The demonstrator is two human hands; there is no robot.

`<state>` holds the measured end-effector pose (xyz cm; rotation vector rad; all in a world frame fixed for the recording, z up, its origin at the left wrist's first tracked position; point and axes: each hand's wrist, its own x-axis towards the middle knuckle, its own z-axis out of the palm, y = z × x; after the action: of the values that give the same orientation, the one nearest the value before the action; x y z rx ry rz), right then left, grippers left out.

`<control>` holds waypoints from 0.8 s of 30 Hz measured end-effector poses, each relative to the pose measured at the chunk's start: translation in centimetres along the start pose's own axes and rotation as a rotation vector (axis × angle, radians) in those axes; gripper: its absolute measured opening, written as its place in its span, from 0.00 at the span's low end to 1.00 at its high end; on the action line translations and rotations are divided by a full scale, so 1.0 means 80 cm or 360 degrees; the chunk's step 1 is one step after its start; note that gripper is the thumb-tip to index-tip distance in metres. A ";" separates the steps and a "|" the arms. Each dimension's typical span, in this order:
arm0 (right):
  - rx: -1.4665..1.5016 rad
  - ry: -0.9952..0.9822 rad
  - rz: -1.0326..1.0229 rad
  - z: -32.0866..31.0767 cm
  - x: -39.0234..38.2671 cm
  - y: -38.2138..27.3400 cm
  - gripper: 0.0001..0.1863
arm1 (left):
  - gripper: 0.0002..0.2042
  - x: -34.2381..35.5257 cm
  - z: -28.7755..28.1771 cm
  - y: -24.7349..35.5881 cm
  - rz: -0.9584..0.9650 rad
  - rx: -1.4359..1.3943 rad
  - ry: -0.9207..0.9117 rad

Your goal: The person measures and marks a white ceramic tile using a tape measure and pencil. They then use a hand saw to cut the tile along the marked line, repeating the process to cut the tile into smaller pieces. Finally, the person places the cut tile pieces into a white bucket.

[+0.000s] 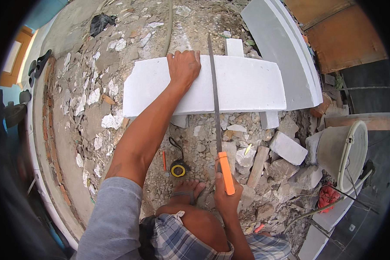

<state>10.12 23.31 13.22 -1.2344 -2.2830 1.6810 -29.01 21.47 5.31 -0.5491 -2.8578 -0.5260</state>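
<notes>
A long white lightweight concrete block [247, 84] lies crosswise in front of me, propped on smaller white pieces. My left hand [184, 68] presses on its top, fingers curled over the far edge, left of the saw. My right hand [226, 195] is closed around the orange handle of a hand saw [216, 102]. The saw's blade runs away from me across the block's top and past its far edge. Whether its teeth have cut into the block cannot be made out. Below the block, a black and yellow tape measure [178, 168] and an orange pencil-like stick [164, 160] rest on the ground.
Larger white slabs [286, 56] lean at the upper right. At the right stands a whitish bucket [342, 151] near broken blocks [288, 147] and thin rods. Rubble and white chips cover the ground. My sandalled foot [188, 190] is close to the tape measure.
</notes>
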 end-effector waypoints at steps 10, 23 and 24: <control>0.0140 -0.0007 0.0023 0.000 0.019 -0.021 0.14 | 0.22 0.016 0.001 -0.002 0.0038 0.0019 0.0086; 0.0040 0.0021 0.0024 0.004 0.019 -0.001 0.15 | 0.22 0.008 0.003 -0.001 0.0039 -0.0051 0.0090; 0.0058 0.0016 0.0050 0.005 0.008 0.002 0.15 | 0.22 0.005 0.001 -0.004 0.0036 -0.0029 0.0059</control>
<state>9.57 23.39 12.68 -1.2748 -2.2284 1.7146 -29.48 21.34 5.23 -0.5684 -2.8113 -0.5530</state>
